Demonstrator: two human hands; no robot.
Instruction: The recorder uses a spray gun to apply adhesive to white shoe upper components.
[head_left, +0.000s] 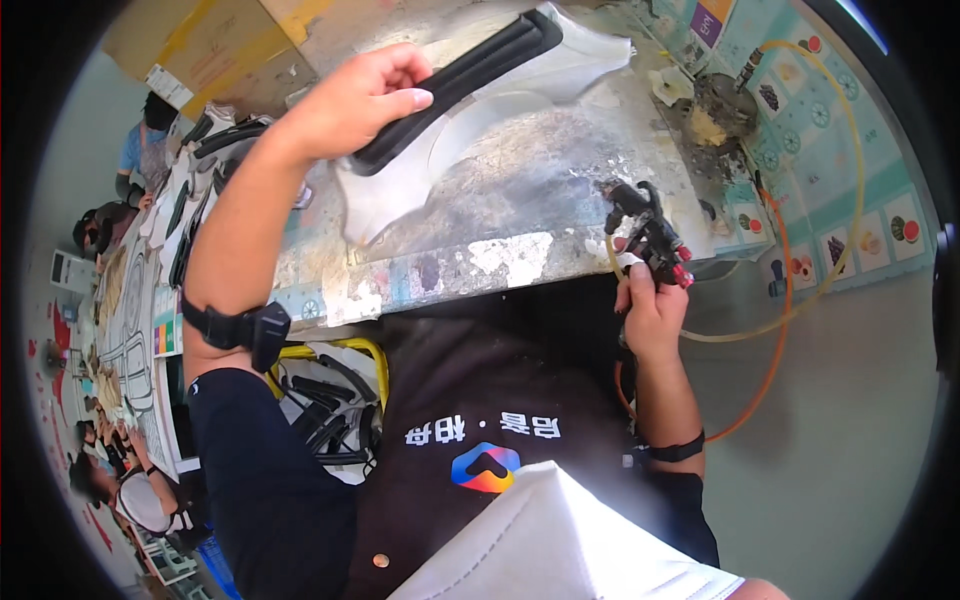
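Note:
Above the worktable (500,170), my left hand (345,105) grips a long black moulded strip (470,85), its thumb pressed on the strip's near side and its fingers curled at the far edge. Under the strip lies a thin pale grey sheet (385,195) with curved, pointed edges; it sticks out on both sides. My right hand (652,315) is wrapped around a dark spray gun (650,232) with red knobs, at the table's near right edge. The gun's head points up and left, apart from the strip. Part of its handle is hidden by my fingers.
A clear yellowish hose (858,180) and an orange hose (778,350) loop at the right. A crusted pot (722,105) stands at the back right. Below the table's left edge sits a yellow-rimmed crate (375,350) of black strips. Several people work at the far left.

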